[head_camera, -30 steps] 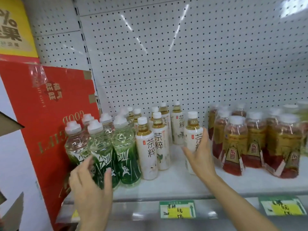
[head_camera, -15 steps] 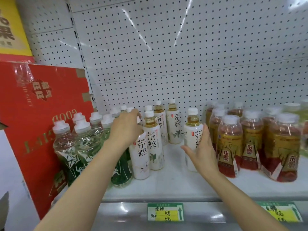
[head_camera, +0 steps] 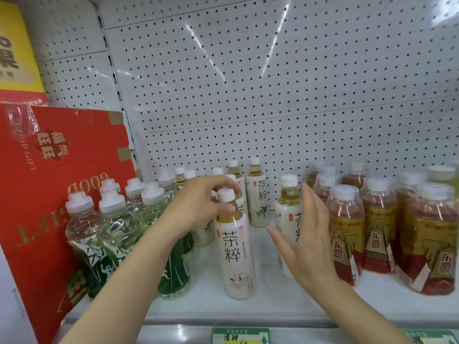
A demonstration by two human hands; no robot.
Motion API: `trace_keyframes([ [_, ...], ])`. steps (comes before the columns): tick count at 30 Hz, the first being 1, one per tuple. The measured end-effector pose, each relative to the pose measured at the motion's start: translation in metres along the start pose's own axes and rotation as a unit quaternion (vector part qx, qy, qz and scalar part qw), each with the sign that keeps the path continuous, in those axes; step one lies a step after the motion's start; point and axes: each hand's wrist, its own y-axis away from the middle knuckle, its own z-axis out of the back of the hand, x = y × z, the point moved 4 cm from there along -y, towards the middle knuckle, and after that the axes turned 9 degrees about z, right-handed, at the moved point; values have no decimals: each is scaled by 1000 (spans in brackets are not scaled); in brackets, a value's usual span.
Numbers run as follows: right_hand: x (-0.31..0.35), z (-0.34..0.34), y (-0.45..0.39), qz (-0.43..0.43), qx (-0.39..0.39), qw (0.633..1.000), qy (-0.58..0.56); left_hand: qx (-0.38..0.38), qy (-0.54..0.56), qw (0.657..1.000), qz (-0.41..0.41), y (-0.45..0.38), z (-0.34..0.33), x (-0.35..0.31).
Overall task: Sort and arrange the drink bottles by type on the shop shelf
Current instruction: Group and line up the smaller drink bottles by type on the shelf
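Observation:
On the white shelf (head_camera: 273, 301) stand three groups of bottles. Clear bottles with green bamboo labels (head_camera: 116, 234) fill the left side. White-labelled tea bottles (head_camera: 257, 199) stand in the middle. Red-and-gold labelled bottles (head_camera: 380, 227) fill the right side. My left hand (head_camera: 198, 204) grips the neck of the front white tea bottle (head_camera: 234, 252), fingers around its cap. My right hand (head_camera: 308, 239) is flat and spread, its palm against the side of another white tea bottle (head_camera: 288, 209), which it partly hides.
A red cardboard gift box (head_camera: 49, 194) leans at the shelf's left end, with a yellow box (head_camera: 15, 45) above it. A white pegboard wall (head_camera: 273, 83) backs the shelf. Price tags (head_camera: 239, 335) hang on the front rail.
My left hand left the green bottles, reached to the tea bottles and took the front one by the neck. My right hand stays against the right tea bottle.

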Motion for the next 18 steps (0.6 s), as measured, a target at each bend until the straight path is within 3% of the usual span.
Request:
trace_keyframes([
  [2, 25, 0, -5, 43, 38, 997, -46, 20, 37, 999, -27, 5, -4, -6],
  [5, 47, -15, 1, 5, 117, 983, -144, 65, 104, 990, -68, 13, -14, -15],
  [8, 45, -25, 11, 11, 65, 984, -165, 110, 144, 980, -85, 13, -18, -19],
  [9, 42, -24, 14, 5, 45, 984, -170, 82, 133, 984, -87, 7, -15, -18],
  [11, 36, -17, 18, -7, 6, 986, -166, -47, 51, 996, -61, -20, -7, -3],
  [13, 30, -9, 22, 3, -23, 989, -144, -109, -2, 994, 22, -45, -17, 19],
  [15, 23, 0, 24, 24, -47, 994, -92, -57, -30, 994, 90, -62, -50, 38],
  [18, 4, 11, 20, -11, -84, 994, -67, -40, -3, 995, 95, -74, -87, 48],
])
